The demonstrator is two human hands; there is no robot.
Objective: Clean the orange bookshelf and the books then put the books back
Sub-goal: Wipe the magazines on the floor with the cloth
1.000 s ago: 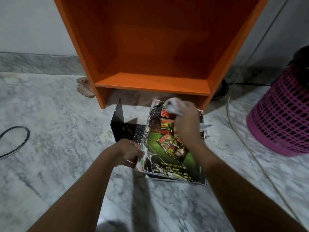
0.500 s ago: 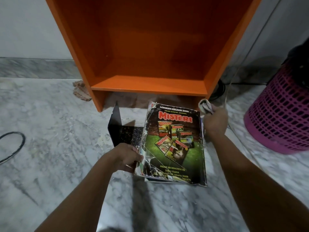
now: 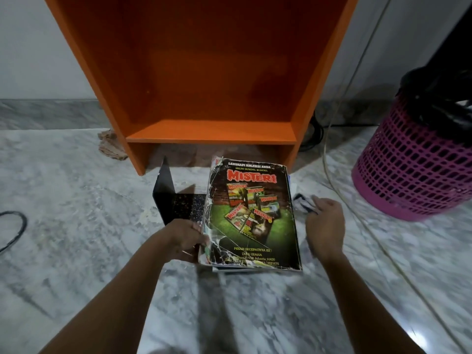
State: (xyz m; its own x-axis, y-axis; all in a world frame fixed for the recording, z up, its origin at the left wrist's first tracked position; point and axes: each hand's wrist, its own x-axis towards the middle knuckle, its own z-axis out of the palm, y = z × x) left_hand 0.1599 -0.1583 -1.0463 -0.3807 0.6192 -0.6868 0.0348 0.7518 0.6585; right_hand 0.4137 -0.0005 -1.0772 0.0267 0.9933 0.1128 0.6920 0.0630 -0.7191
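Steadying the Misteri magazine for wiping I guess, left hand gripped its spine, right hand clutched a cloth beside it.

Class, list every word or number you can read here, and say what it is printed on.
All on the magazine cover:
"LENGKAPI KOLEKSI ANDA"
"MILIKI BUNDEL-BUNDEL"
"MISTERI", red title, also on the small pictured covers
"PESAN SECEPATNYA KE :"
"TATA USAHA"
"Jakarta 10430"; the rest of that line and the bottom line are blurred.
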